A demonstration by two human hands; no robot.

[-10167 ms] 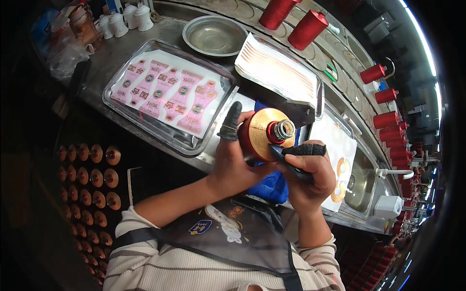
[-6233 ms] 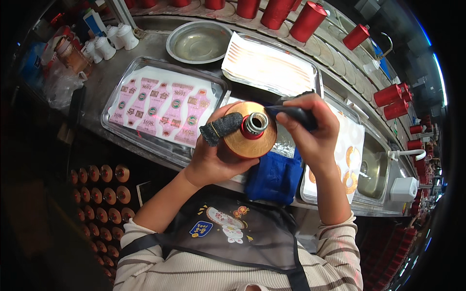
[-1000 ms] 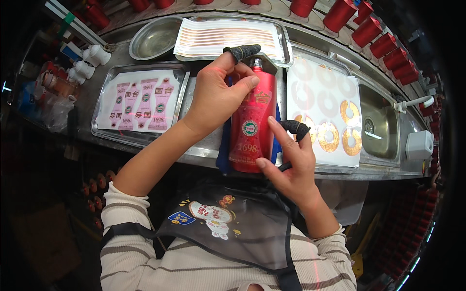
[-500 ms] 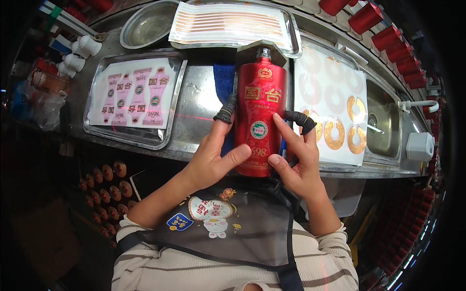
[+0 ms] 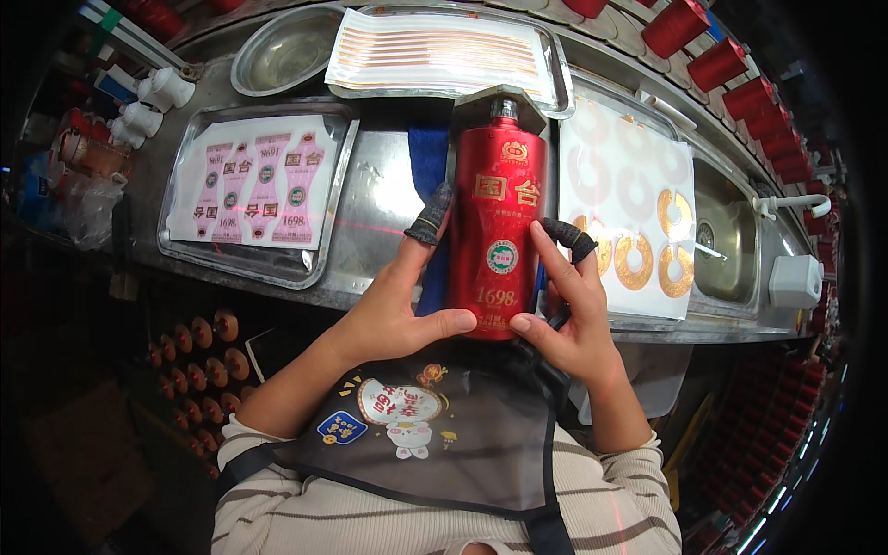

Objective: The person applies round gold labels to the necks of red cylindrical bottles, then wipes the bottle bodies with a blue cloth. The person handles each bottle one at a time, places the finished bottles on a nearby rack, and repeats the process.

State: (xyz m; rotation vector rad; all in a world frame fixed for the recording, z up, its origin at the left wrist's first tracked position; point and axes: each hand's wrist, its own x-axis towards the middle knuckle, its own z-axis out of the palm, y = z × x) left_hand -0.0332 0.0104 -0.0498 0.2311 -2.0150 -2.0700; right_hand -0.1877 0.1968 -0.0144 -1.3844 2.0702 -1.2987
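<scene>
A glossy red bottle (image 5: 499, 217) with gold lettering, a round green-and-white emblem and a clear neck stands in front of me, its neck pointing away. Behind it shows a dull grey angular block or stand (image 5: 472, 106). My left hand (image 5: 393, 305) grips the bottle's left side, thumb at the lower left edge and a black-covered finger along the side. From the right, my right hand (image 5: 578, 310) closes on it, index fingertip against the side and thumb near the lower right edge. One finger there also wears a black cover. My remaining fingers are partly hidden.
Pink printed label sheets (image 5: 254, 190) lie in a metal tray at left. Gold ring stickers on a white sheet (image 5: 638, 213) are at right, beside a sink (image 5: 729, 240). Behind are a metal bowl (image 5: 282, 51) and gold-strip sheet (image 5: 439, 55). A blue cloth (image 5: 428, 162) lies beside the bottle.
My left thumb has slid from the printed front down to the lower edge, uncovering the gold digits. The bottle has shifted slightly right and turned a little. My right hand stays against its side.
</scene>
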